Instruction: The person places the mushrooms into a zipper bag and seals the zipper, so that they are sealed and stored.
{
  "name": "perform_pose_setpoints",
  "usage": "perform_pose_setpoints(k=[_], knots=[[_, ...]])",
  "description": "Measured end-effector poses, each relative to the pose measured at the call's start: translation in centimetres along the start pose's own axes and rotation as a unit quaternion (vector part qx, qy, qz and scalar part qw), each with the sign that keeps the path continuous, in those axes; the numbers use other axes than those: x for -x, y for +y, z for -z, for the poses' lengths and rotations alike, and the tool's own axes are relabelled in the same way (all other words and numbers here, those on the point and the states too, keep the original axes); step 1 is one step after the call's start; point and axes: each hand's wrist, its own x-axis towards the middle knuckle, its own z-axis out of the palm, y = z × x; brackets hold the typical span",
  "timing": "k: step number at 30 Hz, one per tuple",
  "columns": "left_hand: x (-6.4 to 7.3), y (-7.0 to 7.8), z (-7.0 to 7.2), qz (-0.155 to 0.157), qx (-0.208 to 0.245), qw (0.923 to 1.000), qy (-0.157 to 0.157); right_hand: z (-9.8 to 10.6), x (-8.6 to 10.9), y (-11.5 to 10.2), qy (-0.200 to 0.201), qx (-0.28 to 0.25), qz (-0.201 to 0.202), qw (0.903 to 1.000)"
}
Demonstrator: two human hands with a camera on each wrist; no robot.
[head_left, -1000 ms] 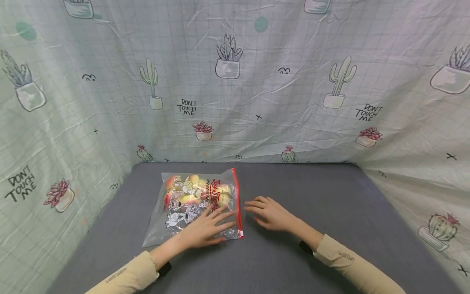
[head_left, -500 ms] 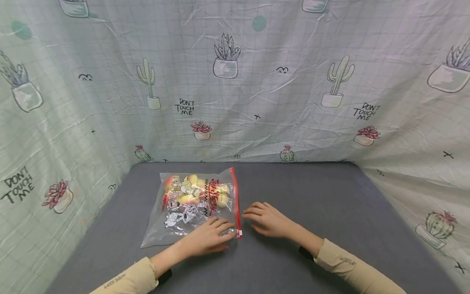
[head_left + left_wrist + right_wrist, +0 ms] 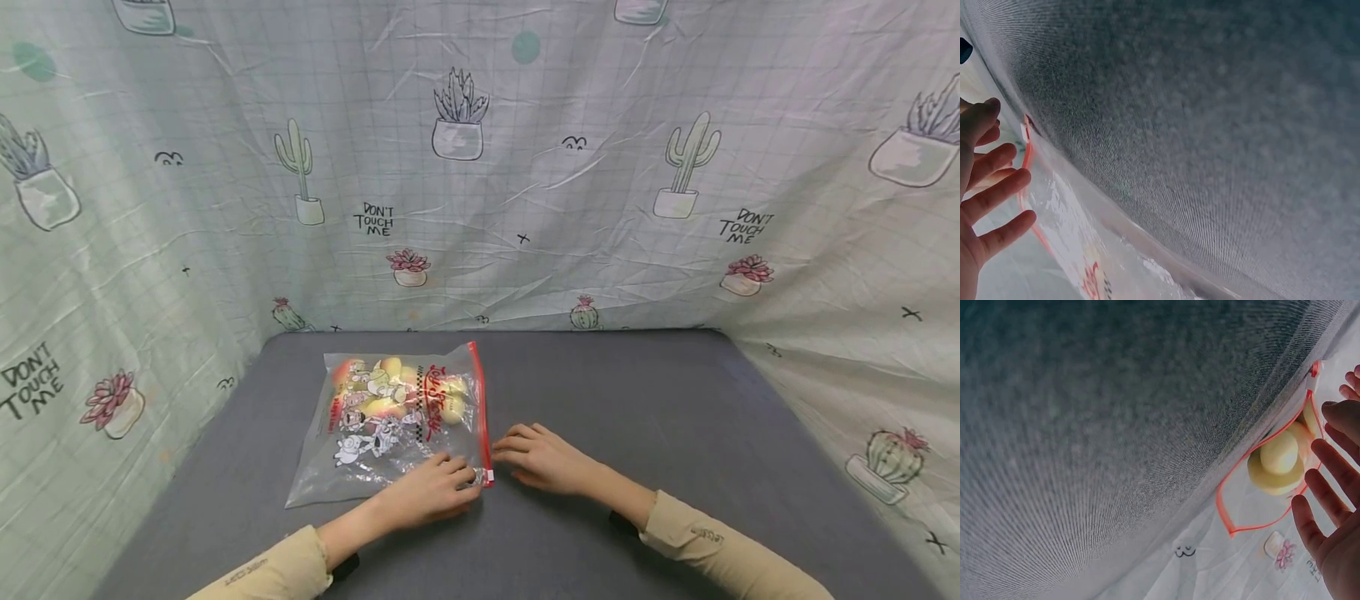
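A clear zip bag (image 3: 360, 475) with cartoon prints lies on the grey table, its red zip edge (image 3: 482, 408) facing right. Yellow and red rounded things that look like fruit (image 3: 1279, 453) are inside; the right wrist view shows the bag's mouth parted. A white slider (image 3: 490, 476) sits at the zip's near end. My left hand (image 3: 431, 493) hovers by the bag's near right corner, fingers loosely bent; contact cannot be told. Just right of the zip edge is my right hand (image 3: 547, 460), fingers relaxed and holding nothing. In the left wrist view the left fingers (image 3: 997, 194) are spread.
The grey table (image 3: 637, 400) extends right of the bag and toward the front. A hanging cloth (image 3: 540, 183) printed with cacti encloses the back and both sides.
My left hand has drawn back off the bag's print toward its near right corner, its spread fingers now bent. My right hand has shifted slightly nearer the front. The bag has barely moved.
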Motion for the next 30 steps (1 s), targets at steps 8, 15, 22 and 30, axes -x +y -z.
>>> perform_pose_setpoints(k=[8, 15, 22, 30], knots=[[-0.5, 0.1, -0.6, -0.013, -0.025, 0.9995, -0.010, -0.3, -0.3, 0.2, -0.005, 0.016, 0.013, 0.9998], [-0.4, 0.4, -0.9, -0.011, -0.032, 0.9987, -0.039, -0.5, -0.4, 0.1, -0.020, 0.017, 0.029, 0.9992], [-0.5, 0.3, -1.0, -0.008, -0.041, 0.9978, -0.051, -0.7, -0.9, 0.2, -0.018, 0.033, 0.043, 0.9984], [-0.5, 0.4, -1.1, 0.008, -0.037, 0.9980, -0.050, -1.0, -1.3, 0.0, -0.016, 0.094, 0.073, 0.9927]])
